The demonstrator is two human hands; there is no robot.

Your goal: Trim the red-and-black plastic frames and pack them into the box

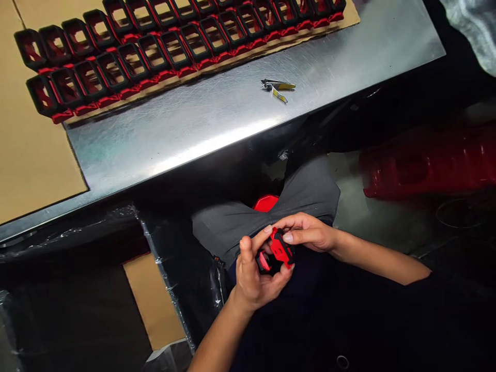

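Above my lap, both hands grip a small red and black plastic frame part (281, 248). My left hand (256, 276) cups it from below, with the thumb at its lower edge and a finger reaching its top. My right hand (308, 232) pinches its upper right side between thumb and fingers. A further red and black portion shows inside my left palm; whether it belongs to the same part I cannot tell. Nail clippers (278, 89) with yellow on the levers lie on the metal table (186, 124), away from both hands.
Two rows of similar red and black frames (163, 51) stand on cardboard (39, 160) along the table's far side. The table's front edge runs between them and my lap. A red plastic object (430, 163) is at the right. Black plastic sheeting (70, 299) lies at the lower left.
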